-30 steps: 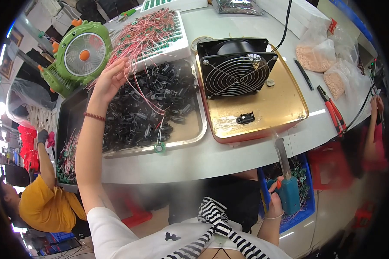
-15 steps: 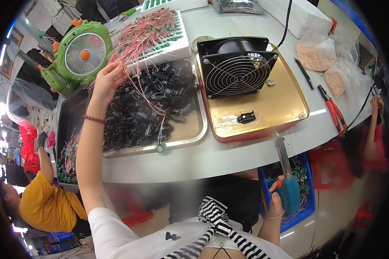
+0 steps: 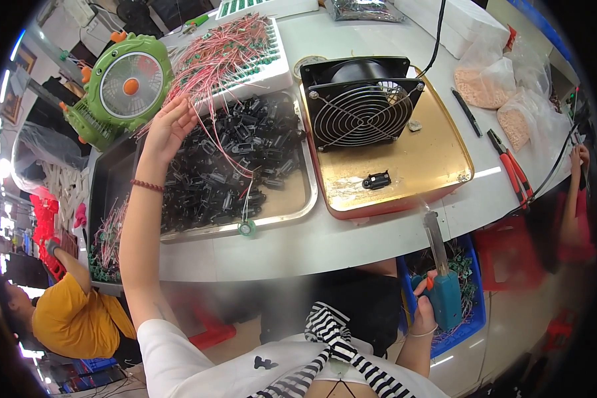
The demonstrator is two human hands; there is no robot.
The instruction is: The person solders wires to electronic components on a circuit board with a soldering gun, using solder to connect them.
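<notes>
Landmark taken as the steel tray (image 3: 297, 211) heaped with small black plastic parts (image 3: 225, 169) on the white table (image 3: 351, 232). The left hand (image 3: 169, 126) is raised over the tray's far left corner, fingers loosely spread and slightly curled, fingertips in among the red-and-white wired pieces (image 3: 225, 46) that spill from the white foam block (image 3: 265, 74) just beyond the tray; whether a wire is actually pinched cannot be told. A red bead bracelet (image 3: 146, 186) is seen on that wrist. The right hand (image 3: 423, 312) is held low, below the table edge and well to the right of the tray, fingers wrapped tight around a teal glue gun (image 3: 442, 292) with its nozzle pointing up. Right of the tray a gold tray (image 3: 438, 166) is noted, carrying a black square fan (image 3: 363, 99) and one small black part (image 3: 377, 180). Left of and beyond the tray stands a green toy-like fan (image 3: 116, 89). Red-handled pliers (image 3: 511, 166) lie far right of the tray. A blue bin (image 3: 474, 312) sits behind the glue gun.
</notes>
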